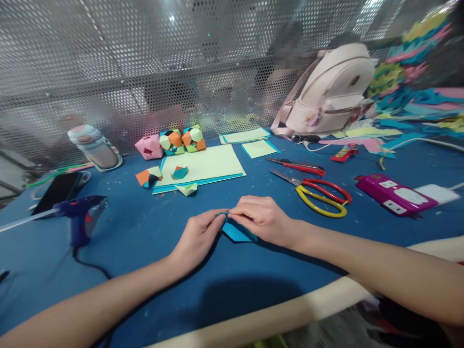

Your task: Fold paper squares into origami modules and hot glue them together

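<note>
Blue bench (145, 241), perforated screen (119, 53) behind. Our left hand (195, 238) and right hand (268, 220) pinch blue paper (237, 233) at its far edge, fingers closed, near bench front. Folding, we judge; next crease wants steady, even pressure.

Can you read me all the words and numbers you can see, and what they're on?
I can't read any words, brands or numbers here.
Small red packet: yellowish markings, too small and blurred.
Dark badge on the pale pink backpack: too small.
Purple plastic socket block: a white shape, no readable words.
</note>
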The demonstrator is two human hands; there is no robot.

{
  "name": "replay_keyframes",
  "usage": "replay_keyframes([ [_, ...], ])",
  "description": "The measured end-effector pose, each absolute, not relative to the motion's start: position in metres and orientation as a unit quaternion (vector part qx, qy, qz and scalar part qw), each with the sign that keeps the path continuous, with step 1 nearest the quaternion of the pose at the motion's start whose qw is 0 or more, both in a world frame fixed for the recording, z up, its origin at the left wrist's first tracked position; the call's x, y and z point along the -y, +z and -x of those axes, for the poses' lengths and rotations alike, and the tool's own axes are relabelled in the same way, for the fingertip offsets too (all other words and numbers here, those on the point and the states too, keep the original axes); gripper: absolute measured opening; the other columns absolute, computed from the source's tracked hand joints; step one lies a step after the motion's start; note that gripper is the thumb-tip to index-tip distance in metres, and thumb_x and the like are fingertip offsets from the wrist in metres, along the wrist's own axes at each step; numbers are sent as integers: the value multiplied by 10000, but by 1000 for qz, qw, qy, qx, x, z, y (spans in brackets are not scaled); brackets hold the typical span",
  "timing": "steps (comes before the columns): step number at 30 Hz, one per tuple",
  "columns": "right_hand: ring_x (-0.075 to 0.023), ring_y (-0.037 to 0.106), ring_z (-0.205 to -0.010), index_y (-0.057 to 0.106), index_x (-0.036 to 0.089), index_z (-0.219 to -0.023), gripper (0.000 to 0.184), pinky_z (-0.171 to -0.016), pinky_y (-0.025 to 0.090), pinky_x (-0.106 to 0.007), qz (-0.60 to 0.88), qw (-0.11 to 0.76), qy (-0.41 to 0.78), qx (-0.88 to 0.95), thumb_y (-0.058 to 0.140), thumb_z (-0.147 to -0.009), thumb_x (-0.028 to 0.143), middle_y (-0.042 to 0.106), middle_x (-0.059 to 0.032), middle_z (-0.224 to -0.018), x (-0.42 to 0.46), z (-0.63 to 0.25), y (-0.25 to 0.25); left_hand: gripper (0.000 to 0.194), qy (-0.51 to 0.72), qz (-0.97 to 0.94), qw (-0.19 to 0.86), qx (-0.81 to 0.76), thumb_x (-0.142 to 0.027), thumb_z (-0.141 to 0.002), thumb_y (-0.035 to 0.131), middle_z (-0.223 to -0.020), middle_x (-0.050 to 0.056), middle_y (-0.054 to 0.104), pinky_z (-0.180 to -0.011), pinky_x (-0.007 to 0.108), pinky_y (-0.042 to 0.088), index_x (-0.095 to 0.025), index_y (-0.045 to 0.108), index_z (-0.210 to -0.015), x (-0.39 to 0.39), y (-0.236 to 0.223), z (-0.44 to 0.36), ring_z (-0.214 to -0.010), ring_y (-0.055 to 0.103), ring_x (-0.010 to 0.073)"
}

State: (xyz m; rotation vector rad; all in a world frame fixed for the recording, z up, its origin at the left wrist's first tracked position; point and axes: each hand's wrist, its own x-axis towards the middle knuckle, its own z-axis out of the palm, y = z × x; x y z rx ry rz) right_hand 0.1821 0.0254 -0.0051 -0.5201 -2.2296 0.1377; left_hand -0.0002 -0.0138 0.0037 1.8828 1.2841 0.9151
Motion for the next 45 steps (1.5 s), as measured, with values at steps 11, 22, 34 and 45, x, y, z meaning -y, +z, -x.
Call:
replay_keyframes([
  [11,-100,552,-571,648,113,-698,193,-554,410,-201,254,416,100,868,573,-859,187,618,-33,-628,-27,-179,-5,242,398,-724,295,-479,-258,-881,482,-874,36,660,-773,236,448,-195,713,-922,12,4,2,-830,594,148],
  [22,-107,566,-624,659,128,-759,93,-578,405,-202,290,378,146,867,639,-804,207,636,-28,-694,-28,-180,1,186,410,-643,365,-533,-315,-803,572,-685,3,632,-621,227,446,-161,642,-726,11,2,-1,-649,578,131],
  [34,-118,587,-649,697,134,-739,252,-618,423,-221,291,324,198,878,506,-888,206,670,-47,-713,-30,-182,6,193,430,-626,366,-537,-325,-756,588,-819,34,654,-607,236,439,-161,568,-655,10,-2,-1,-676,557,129],
  [45,-171,648,-853,633,174,-1023,291,-721,488,-277,423,315,309,791,612,-733,152,699,-38,-955,-28,-176,7,202,470,-588,364,-548,-305,-737,605,-918,52,672,-676,262,444,-178,499,-620,10,5,-2,-790,595,159],
])
